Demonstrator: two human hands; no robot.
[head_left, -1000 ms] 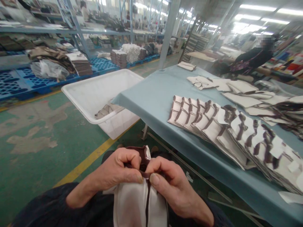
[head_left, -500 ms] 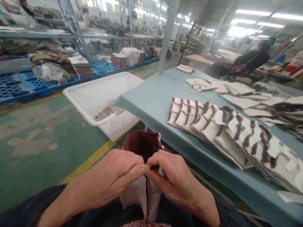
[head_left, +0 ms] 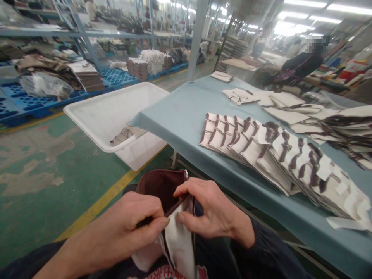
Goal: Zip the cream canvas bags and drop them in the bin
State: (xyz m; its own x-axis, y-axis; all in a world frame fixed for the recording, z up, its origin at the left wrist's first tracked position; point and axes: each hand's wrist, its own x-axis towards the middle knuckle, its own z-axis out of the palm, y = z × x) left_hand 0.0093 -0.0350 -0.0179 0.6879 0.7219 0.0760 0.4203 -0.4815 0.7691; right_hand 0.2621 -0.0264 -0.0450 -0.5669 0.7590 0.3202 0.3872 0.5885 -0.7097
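Observation:
A white fabric piece with a dark maroon lining (head_left: 162, 186) lies in my lap, its maroon inside turned up toward me. My left hand (head_left: 130, 228) pinches its dark edge strip between thumb and fingers. My right hand (head_left: 209, 211) grips the same strip and the white cloth just to the right, fingers curled. A long overlapping row of similar white and brown pieces (head_left: 279, 153) lies on the pale blue table (head_left: 180, 116) to my right.
A white plastic tub (head_left: 95, 116) with a few pieces inside stands on the green floor by the table's corner. Blue pallets (head_left: 119, 77) with stacked material lie beyond. More loose pieces (head_left: 285, 104) cover the table's far side. A person in dark clothes (head_left: 302, 66) works at the back right.
Both hands have pulled the piece open, so its maroon lining shows wide. The hands have drawn slightly apart along the dark strip, and my view has shifted a little.

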